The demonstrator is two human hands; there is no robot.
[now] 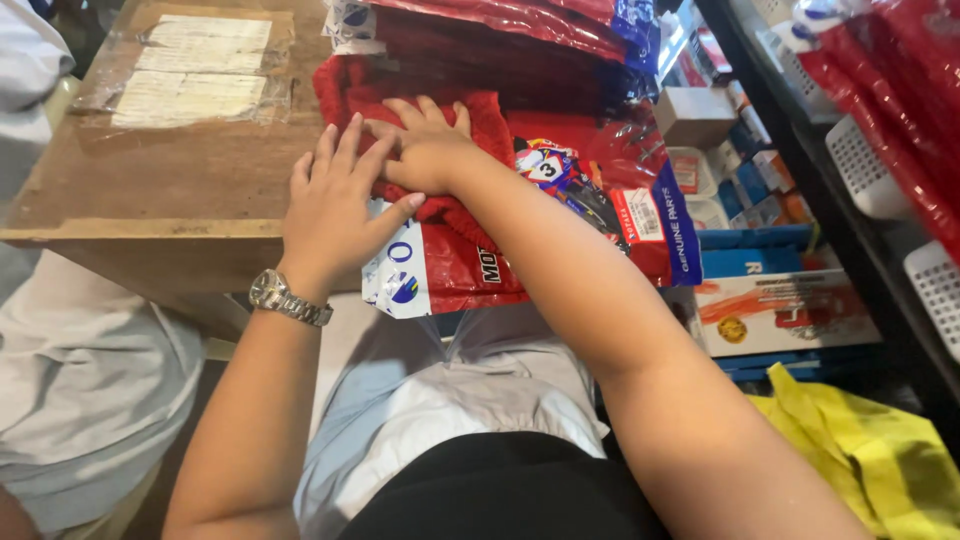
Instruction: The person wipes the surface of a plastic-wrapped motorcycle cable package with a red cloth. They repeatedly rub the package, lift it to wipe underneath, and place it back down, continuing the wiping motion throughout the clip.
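Left hand [335,205] spread flat, right hand [428,150] beside it, fingers splayed. Both pressed on red cloth [440,125], directly beneath palms, atop printed plastic bag [590,200]. Wooden crate [150,170] just left.

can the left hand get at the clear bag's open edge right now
Probably yes. The left hand already lies flat on the red cloth at the printed plastic bag, its thumb at the bag's edge. The right hand presses the cloth beside it, not blocking.

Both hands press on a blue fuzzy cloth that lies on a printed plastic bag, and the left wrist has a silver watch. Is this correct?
Not quite: the head view shows the fuzzy cloth is red, not blue. Left hand and right hand do press it onto the printed plastic bag; the silver watch is there.
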